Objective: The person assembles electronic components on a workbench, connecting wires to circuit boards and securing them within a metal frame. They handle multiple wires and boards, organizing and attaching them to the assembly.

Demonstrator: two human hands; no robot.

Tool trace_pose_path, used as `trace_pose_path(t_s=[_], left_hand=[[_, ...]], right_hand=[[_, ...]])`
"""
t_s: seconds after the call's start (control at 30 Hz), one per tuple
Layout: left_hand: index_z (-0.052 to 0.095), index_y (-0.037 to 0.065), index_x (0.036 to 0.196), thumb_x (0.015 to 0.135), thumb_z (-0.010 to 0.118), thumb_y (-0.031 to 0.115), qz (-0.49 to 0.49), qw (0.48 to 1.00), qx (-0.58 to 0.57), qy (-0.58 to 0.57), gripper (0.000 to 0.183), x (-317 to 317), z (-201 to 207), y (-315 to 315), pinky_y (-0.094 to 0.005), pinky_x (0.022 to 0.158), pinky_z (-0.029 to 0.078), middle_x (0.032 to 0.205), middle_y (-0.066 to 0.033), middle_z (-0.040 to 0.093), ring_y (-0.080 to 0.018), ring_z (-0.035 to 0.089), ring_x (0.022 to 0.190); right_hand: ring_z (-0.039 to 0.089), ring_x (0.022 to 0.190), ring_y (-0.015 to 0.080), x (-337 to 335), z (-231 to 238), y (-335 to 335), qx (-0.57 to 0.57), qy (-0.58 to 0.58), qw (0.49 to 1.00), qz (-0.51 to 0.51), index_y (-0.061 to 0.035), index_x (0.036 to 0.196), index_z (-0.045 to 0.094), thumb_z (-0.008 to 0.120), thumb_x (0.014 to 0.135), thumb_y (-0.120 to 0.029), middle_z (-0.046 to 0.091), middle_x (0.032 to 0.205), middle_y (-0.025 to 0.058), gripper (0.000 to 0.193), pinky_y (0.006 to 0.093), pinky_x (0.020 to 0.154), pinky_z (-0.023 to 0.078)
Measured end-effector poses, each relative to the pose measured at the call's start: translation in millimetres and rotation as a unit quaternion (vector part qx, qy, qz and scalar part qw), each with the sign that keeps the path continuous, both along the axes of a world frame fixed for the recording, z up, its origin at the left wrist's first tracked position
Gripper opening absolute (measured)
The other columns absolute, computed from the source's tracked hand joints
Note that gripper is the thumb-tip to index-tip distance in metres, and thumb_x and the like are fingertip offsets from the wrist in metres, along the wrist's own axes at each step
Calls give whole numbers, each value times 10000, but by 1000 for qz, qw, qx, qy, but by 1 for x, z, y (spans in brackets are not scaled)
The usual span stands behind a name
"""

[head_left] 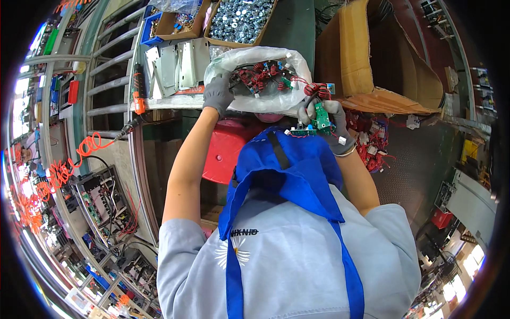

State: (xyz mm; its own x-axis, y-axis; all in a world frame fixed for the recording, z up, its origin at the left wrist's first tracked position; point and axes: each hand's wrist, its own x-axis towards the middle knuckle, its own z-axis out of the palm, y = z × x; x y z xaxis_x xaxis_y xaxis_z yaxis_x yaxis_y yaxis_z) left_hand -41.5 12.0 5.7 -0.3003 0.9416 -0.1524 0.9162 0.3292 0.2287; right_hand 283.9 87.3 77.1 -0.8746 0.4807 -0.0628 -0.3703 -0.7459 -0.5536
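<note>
My left hand (218,95), in a grey glove, is closed on the near left rim of a white plastic bag (297,59). Inside the bag lie circuit boards with red and black wire bundles (258,75). My right hand (338,123), also gloved in grey, grips a green circuit board (322,116) just right of the bag's near edge. A coiled red and black wire bundle (317,90) sits at the top of this board. Another green board (301,132) hangs low beside it, close to my blue apron; whether the two are joined I cannot tell.
A large open cardboard box (348,58) stands to the right. Beyond the bag are a carton of small metal parts (241,20) and metal brackets (192,64). An orange electric screwdriver (138,95) hangs at left. A red stool (226,151) and red wiring (373,141) are below the bench.
</note>
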Motion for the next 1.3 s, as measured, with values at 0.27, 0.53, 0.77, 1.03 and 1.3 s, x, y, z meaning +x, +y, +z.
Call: trace_pose_path(t_s=[0.27,0.53,0.77,1.03,1.3], left_hand=[[407,125,1351,738,744,189,-5,998,56,-35,703,-1,-1,-1,-449,860,509,1246,-170,602,-388,626,1029],[389,133,1399,736,744,355,-57,992,-101,47,783,5,15,26,-449,892,504,1259,-186,565,-350,575,1141],[324,228,1472,711,727,532,-24,991,-132,-24,913,-4,-6,44,-486,994,437,1362,-230,492,-378,505,1249],[315,201,1478,671,773,550,79,992,-81,62,991,40,12,32,-490,1015,389,1403,-211,464,-379,451,1297],[385,192,1452,744,703,301,-1,989,24,149,784,102,24,13,-525,1052,315,1423,-210,408,-401,367,1331]], right_hand=[[498,690,198,24,8,-12,16,-70,996,-45,-61,763,564,493,870,-466,531,730,114,426,317,690,437],[548,699,213,23,6,-18,-23,-54,997,-50,-4,742,611,553,823,-382,576,700,141,391,315,652,449],[512,667,218,27,8,-27,-21,-66,993,-92,-25,681,544,571,810,-376,518,647,97,375,328,611,425],[471,663,221,34,12,-32,-38,-67,991,-109,-34,675,523,570,806,-399,496,644,96,391,324,591,403],[491,699,212,42,12,-35,-52,-64,990,-117,-28,707,572,547,826,-408,527,670,110,399,317,647,412]])
